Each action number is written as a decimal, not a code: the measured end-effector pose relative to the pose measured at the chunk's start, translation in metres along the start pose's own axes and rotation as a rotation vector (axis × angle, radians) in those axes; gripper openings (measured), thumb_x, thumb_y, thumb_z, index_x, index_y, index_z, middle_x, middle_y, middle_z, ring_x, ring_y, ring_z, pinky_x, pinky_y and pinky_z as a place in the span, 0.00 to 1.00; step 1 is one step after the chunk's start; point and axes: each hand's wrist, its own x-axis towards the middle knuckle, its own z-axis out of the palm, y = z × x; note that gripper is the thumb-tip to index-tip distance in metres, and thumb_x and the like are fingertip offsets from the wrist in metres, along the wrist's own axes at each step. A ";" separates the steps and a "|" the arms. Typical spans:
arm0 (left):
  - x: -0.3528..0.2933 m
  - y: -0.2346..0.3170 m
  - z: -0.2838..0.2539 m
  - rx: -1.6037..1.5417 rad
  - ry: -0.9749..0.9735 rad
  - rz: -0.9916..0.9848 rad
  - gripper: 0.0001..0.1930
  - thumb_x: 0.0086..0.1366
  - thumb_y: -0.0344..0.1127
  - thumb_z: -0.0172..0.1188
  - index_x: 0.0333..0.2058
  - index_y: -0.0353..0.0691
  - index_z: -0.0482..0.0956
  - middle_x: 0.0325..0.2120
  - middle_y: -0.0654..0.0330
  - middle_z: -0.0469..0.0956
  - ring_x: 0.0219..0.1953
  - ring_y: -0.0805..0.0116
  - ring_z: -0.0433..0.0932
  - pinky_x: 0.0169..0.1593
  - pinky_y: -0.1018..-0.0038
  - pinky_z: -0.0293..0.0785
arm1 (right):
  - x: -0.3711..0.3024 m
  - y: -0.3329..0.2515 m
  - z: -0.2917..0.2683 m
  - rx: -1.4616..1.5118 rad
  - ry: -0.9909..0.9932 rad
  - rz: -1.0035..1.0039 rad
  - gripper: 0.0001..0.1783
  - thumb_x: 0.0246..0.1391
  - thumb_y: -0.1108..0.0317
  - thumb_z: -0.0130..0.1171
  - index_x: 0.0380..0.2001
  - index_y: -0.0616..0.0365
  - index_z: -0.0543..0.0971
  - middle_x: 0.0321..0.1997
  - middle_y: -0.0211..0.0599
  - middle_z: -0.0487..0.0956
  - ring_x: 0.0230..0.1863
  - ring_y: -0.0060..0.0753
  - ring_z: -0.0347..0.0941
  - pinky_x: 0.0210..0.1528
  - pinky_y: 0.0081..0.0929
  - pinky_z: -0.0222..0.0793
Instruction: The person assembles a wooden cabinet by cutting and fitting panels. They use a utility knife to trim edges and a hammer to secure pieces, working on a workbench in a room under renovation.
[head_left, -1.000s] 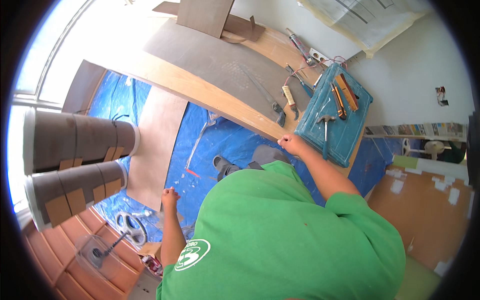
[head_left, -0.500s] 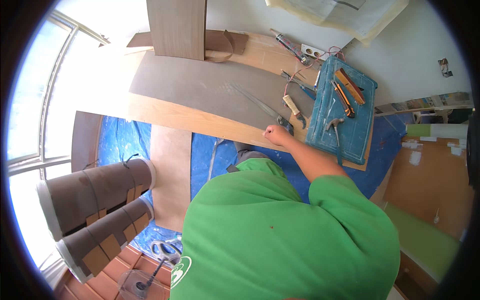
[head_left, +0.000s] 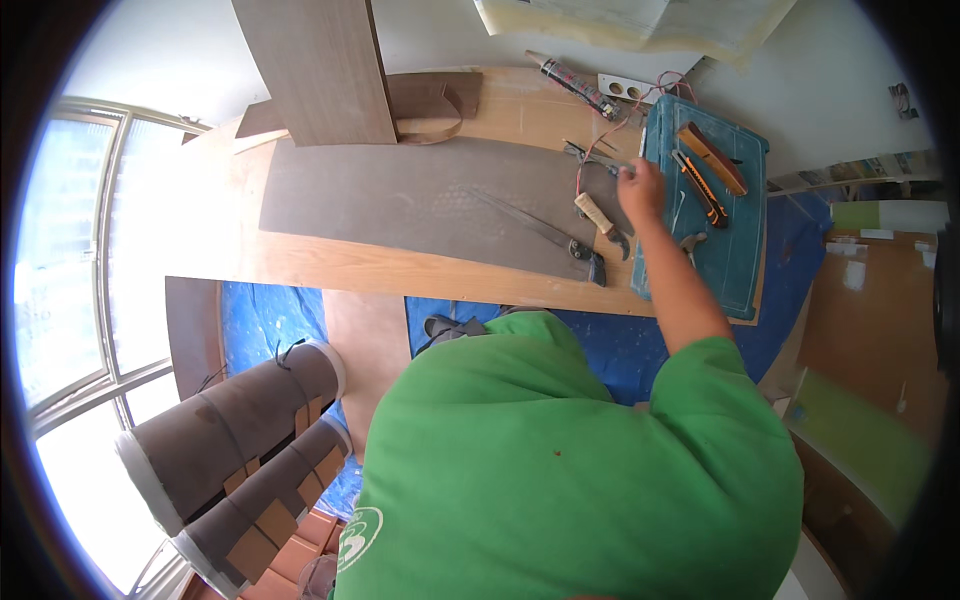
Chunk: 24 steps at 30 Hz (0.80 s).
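My right hand (head_left: pixel 641 188), fingers curled closed, is at the handle end of a plier-like hand tool (head_left: pixel 588 153). The hand covers the tool's blue handles, so I cannot make out what the fingers grip. Just below lies a hooked tool with a pale wrapped handle (head_left: pixel 596 213). A handsaw (head_left: pixel 540 230) rests on the brown sheet (head_left: pixel 370 190), its dark handle toward me. Beside my hand is a teal case (head_left: pixel 735 255) carrying an orange-and-black utility knife (head_left: pixel 700 188), a brown wooden-looking tool (head_left: pixel 712 158) and a small hammer (head_left: pixel 692 243). My left hand is out of view.
A sealant tube (head_left: pixel 577 88) and white socket strip (head_left: pixel 630 90) lie at the back of the wooden board (head_left: pixel 420 265). A tall panel (head_left: pixel 320 70) stands on it. Two large tied rolls (head_left: pixel 240 430) are at lower left. Blue sheeting (head_left: pixel 270 310) covers the floor.
My right hand has moved from beside the saw's handle up and to the right, to the plier-like tool's handles. The saw stays on the sheet. My view has shifted slightly.
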 end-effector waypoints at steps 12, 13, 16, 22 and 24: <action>0.032 0.168 -0.035 0.015 -0.007 0.020 0.21 0.71 0.49 0.62 0.43 0.31 0.81 0.35 0.55 0.84 0.35 0.66 0.84 0.42 0.69 0.78 | 0.026 0.102 -0.071 -0.589 -0.430 0.379 0.26 0.63 0.66 0.54 0.64 0.57 0.70 0.69 0.45 0.67 0.70 0.50 0.63 0.69 0.51 0.65; 0.032 0.166 -0.031 -0.023 -0.019 0.024 0.21 0.70 0.49 0.62 0.43 0.32 0.82 0.34 0.55 0.84 0.35 0.66 0.84 0.42 0.68 0.78 | 0.028 0.106 -0.072 -0.591 -0.457 0.374 0.24 0.63 0.67 0.54 0.61 0.59 0.72 0.68 0.47 0.68 0.69 0.50 0.65 0.68 0.50 0.68; 0.036 0.142 -0.020 0.021 -0.035 0.035 0.21 0.69 0.49 0.63 0.43 0.33 0.83 0.32 0.55 0.85 0.35 0.66 0.84 0.41 0.68 0.78 | 0.033 0.117 -0.077 -0.476 -0.355 0.266 0.15 0.60 0.72 0.56 0.50 0.60 0.75 0.60 0.52 0.73 0.62 0.53 0.71 0.61 0.48 0.73; 0.051 0.057 0.016 0.098 0.032 0.063 0.20 0.68 0.50 0.64 0.41 0.34 0.86 0.31 0.53 0.87 0.35 0.65 0.85 0.41 0.67 0.79 | 0.025 0.068 -0.087 0.311 -0.470 0.360 0.15 0.59 0.73 0.62 0.46 0.59 0.70 0.37 0.45 0.80 0.33 0.46 0.82 0.34 0.40 0.80; 0.053 0.035 0.029 0.118 0.022 0.002 0.20 0.68 0.50 0.64 0.42 0.35 0.86 0.31 0.52 0.87 0.35 0.65 0.85 0.41 0.66 0.79 | 0.009 0.021 -0.088 0.807 -0.663 0.543 0.17 0.62 0.70 0.62 0.48 0.58 0.67 0.30 0.40 0.79 0.25 0.37 0.80 0.27 0.35 0.79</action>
